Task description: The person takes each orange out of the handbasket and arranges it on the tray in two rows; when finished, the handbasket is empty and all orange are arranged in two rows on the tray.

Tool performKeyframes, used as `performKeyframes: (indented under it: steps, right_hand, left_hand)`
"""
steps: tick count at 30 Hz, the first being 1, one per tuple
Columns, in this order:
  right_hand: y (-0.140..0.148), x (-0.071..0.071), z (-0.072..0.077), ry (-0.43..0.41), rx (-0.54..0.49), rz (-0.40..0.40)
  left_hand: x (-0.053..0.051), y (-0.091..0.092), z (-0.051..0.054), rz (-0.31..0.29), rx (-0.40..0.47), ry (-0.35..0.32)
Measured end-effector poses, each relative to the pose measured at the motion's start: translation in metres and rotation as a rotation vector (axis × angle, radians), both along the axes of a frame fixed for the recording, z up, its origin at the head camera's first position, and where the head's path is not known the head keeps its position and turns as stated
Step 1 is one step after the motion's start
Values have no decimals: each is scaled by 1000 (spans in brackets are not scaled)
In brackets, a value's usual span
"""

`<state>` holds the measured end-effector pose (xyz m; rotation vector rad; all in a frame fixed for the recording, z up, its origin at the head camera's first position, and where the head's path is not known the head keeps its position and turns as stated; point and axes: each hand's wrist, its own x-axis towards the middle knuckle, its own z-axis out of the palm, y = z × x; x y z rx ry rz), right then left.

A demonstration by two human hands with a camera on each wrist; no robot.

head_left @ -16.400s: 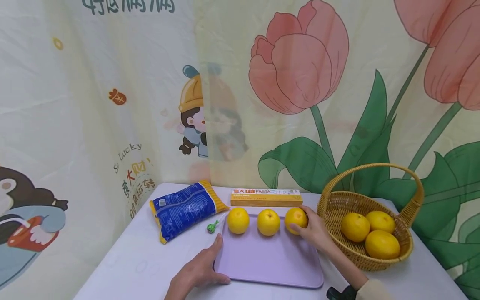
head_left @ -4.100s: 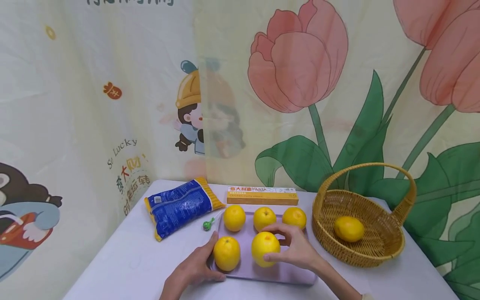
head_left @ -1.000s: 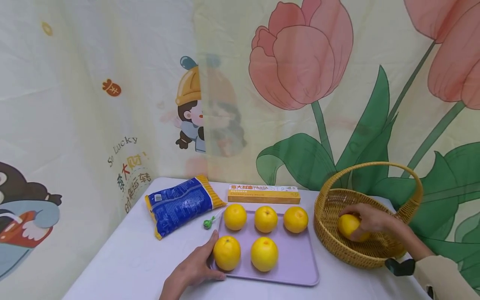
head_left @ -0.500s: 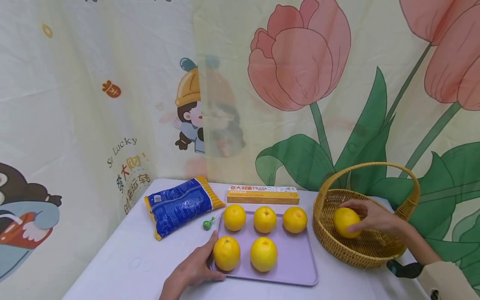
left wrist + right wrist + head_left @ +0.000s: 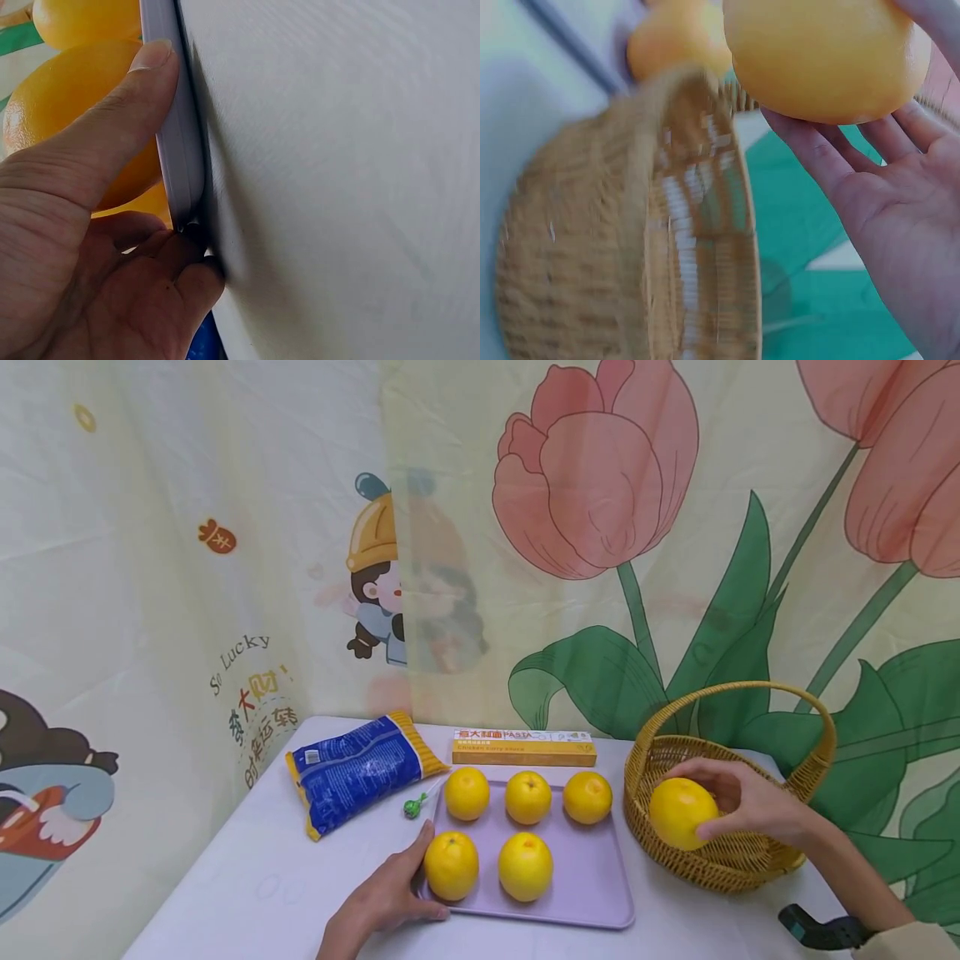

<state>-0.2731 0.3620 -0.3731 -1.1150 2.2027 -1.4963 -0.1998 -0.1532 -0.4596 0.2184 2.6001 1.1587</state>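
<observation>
My right hand (image 5: 757,802) holds an orange (image 5: 683,814) between thumb and fingers, lifted over the wicker basket (image 5: 738,872). In the right wrist view this orange (image 5: 825,60) sits above the basket's rim, with fingers beneath it. My left hand (image 5: 386,893) grips the near left corner of the lilac tray (image 5: 585,889); in the left wrist view the thumb (image 5: 127,112) lies on the tray's rim (image 5: 180,150). On the tray, three oranges form the back row, one of them the middle orange (image 5: 528,797). Two stand in front, a left orange (image 5: 452,866) and a right orange (image 5: 526,867).
Behind the tray lies a pasta box (image 5: 523,748). A blue and yellow packet (image 5: 367,772) rests at the back left, with a green-wrapped lollipop (image 5: 412,807) between it and the tray. A printed curtain (image 5: 450,568) hangs behind the white table (image 5: 247,877).
The right hand has taken the last orange from the basket floor and raised it toward the left. Since the oldest frame, two oranges have been added to the tray. The left hand stays put.
</observation>
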Motion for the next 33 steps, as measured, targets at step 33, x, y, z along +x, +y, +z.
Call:
performKeyframes:
  steps: [33]
  right_hand:
    - [-123, 67, -99, -260, -137, -577]
  left_hand:
    - [1, 3, -1, 22, -14, -7]
